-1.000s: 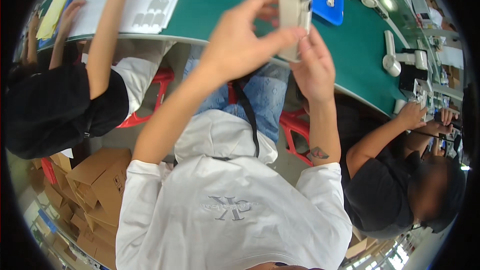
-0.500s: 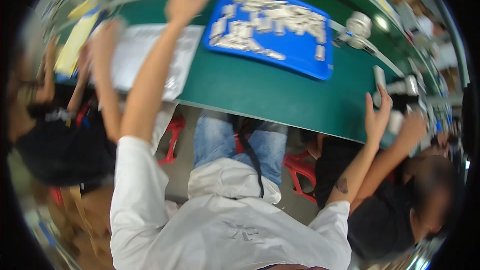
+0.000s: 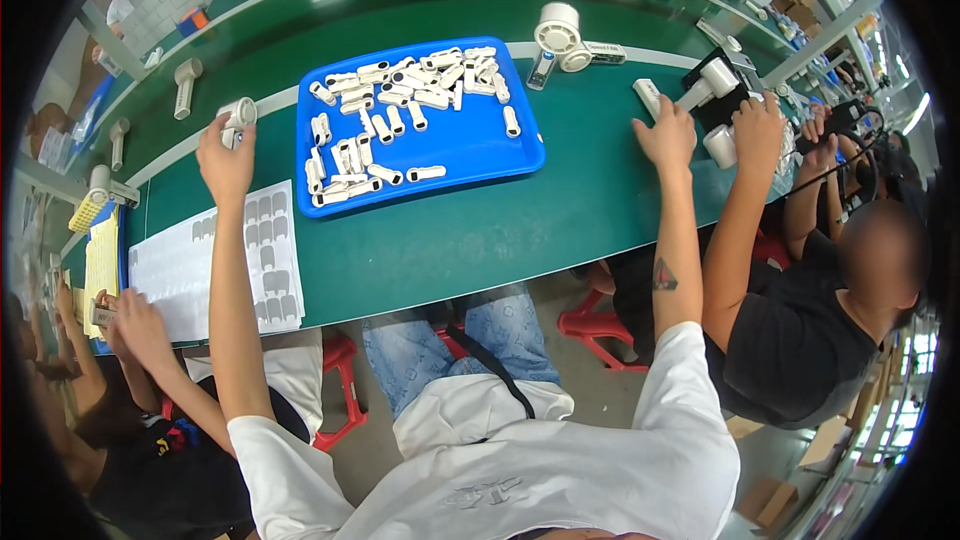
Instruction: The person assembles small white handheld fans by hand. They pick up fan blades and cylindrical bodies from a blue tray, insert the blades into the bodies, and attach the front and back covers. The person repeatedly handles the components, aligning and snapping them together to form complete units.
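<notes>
My left hand reaches forward to the left of the blue tray, its fingers closed around a white handheld fan with a round head. The fan's lower part is mostly hidden by the hand. On the right, my right hand is at the near end of a white handle-shaped piece on the table. Its thumb stands apart from the fingers, with the piece's end between them. Many small white parts with dark tips lie in the blue tray.
Another fan stands behind the tray; more white fans cluster at right by a black box. At left lies a sheet with grey stickers. A co-worker's hand is close beside my right hand; another's hand is at left.
The view has swung, shifting the table and tray left in the picture. My right hand has come closer around the white piece's near end. My left hand still has the fan.
</notes>
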Tool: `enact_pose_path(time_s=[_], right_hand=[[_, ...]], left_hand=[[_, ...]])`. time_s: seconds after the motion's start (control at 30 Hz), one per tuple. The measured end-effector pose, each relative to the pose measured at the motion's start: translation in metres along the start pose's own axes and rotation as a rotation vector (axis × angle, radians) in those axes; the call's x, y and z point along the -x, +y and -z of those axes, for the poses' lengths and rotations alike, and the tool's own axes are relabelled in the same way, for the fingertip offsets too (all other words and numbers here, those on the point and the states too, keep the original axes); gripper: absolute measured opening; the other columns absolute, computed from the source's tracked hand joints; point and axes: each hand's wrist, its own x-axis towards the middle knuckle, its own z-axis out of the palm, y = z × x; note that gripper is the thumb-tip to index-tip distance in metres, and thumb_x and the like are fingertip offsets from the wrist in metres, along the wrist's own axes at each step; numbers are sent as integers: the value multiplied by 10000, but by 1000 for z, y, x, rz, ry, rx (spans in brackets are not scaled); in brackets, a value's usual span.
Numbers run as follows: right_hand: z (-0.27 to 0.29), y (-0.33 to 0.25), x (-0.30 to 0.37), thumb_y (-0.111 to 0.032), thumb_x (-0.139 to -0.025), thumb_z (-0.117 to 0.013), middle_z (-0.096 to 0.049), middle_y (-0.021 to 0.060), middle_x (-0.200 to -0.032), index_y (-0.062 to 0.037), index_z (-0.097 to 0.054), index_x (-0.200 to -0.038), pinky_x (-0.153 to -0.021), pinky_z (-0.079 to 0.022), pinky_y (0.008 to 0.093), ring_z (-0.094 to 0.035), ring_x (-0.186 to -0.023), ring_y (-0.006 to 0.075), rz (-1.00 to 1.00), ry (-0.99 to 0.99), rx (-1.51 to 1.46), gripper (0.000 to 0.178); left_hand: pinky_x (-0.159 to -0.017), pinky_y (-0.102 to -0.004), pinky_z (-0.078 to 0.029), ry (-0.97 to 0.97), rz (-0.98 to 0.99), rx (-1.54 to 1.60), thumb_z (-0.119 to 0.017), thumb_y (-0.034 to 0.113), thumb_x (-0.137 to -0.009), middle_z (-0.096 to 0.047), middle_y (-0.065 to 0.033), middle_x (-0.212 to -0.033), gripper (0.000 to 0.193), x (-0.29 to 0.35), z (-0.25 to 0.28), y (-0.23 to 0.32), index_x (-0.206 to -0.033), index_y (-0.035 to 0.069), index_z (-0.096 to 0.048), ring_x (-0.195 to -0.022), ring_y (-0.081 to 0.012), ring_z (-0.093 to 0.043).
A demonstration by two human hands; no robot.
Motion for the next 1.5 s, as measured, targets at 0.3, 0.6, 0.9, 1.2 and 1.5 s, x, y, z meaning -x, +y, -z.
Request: enact_pose_path(time_s=[0.3,0.6,0.9,1.2,1.5], right_hand=[[94,-24,22,-194,-704,-811,-573,162,-1236,-111,-606,-1274,-953,-475,423,-567,-1123,368,295,-41,-292,611],[161,-162,110,-124,-639,-839,-577,144,-1165,-76,-568,-1244,-920,-473,429,-570,-1078,358,970,-273,-650,666],[99,-249,113,-276,-890,-655,-674,129,-984,-2,-675,-1030,-717,-511,351,-631,-799,222,732,-616,-1087,308],[-26,-273,56,-171,-843,-649,-640,220,-1065,-18,-628,-1019,-832,-527,447,-654,-950,372,641,-372,-533,233],[46,-248,89,-63,-840,-633,-656,124,-956,-6,-625,-1129,-778,-576,353,-692,-894,232,361,-704,-1312,295]], left_hand=[[-956,-359,-454,-245,-189,495,-740,200,-839,-676,-88,-1147,370,58,46,104,-1172,71,-644,-1109,-215,-611],[-885,-384,-499,-886,-423,846,-872,197,-671,-572,-117,-1291,939,152,66,200,-1457,107,-366,-1088,-248,-599],[-915,-360,-489,-570,-56,1050,-887,231,-642,-596,-142,-1226,978,207,63,159,-1439,48,-352,-1070,-234,-617],[-932,-321,-473,-760,-8,1024,-869,234,-642,-627,-87,-1161,805,196,74,117,-1329,51,-492,-1079,-187,-607],[-977,-352,-464,-787,-175,651,-814,109,-605,-638,-104,-1166,722,180,73,95,-1279,77,-558,-1118,-251,-607]])
